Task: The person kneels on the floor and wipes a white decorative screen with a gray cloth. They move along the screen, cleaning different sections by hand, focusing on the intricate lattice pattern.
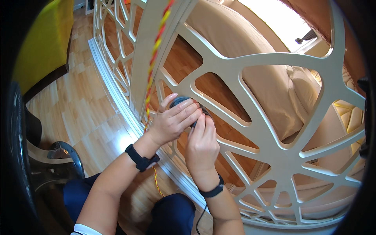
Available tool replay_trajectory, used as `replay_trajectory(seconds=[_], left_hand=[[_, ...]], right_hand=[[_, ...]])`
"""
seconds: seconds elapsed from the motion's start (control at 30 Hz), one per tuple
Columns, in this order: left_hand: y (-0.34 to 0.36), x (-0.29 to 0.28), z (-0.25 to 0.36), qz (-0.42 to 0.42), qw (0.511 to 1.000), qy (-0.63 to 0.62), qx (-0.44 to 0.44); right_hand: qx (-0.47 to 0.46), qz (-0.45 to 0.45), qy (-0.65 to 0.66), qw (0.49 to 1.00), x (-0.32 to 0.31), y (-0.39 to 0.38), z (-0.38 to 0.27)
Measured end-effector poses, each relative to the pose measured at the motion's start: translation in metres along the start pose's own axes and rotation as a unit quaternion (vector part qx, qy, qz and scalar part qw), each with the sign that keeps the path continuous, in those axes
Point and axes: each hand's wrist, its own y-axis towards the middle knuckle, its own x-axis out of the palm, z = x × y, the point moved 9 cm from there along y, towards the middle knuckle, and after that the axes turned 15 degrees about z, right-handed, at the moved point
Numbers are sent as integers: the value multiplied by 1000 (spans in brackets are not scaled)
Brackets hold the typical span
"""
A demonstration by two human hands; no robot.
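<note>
A dark grey-blue bundle, rounded and seemingly wound [179, 101], is between my two hands in front of the white lattice panel. My left hand [172, 120] lies over it from the left, thumb up and fingers closed across its front. From below, my right hand [202, 147] pinches its right side with bent fingers, which hide the fingertips' exact hold. Most of the bundle is covered, so its kind cannot be made out. A twisted red and yellow cord [155, 51] hangs just left of the bundle, passes behind my left forearm and shows again below it.
The white openwork lattice panel [270, 160] stands close beyond my hands, with a beige-covered bed [231, 29] behind it. Its white floor track [117, 98] crosses the wooden floor [84, 113]. A dark chair [64, 160] is at left, below a yellow covering [43, 43].
</note>
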Motion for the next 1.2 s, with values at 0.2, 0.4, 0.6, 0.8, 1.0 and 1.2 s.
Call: replay_trajectory(seconds=[0.2, 0.4, 0.6, 0.8, 1.0, 1.2], left_hand=[[-13, 5, 33, -10, 997, -68, -37], [-2, 6, 70, -8, 990, -124, -63], [-1, 10, 32, 22, 995, -80, -53], [9, 14, 100, -4, 963, -219, -160], [21, 16, 115, 39, 935, -283, -210], [-5, 4, 66, 25, 987, -147, -59]], right_hand=[[-73, -61, -116, 989, -27, -1, 11], [-89, -129, -115, 981, -54, 1, 25], [-85, -105, -83, 987, -25, 1, 16], [-139, -127, -178, 966, -91, 15, 43], [-162, -86, -137, 973, -107, 12, 44], [-86, -40, -9, 995, -62, -9, 28]])
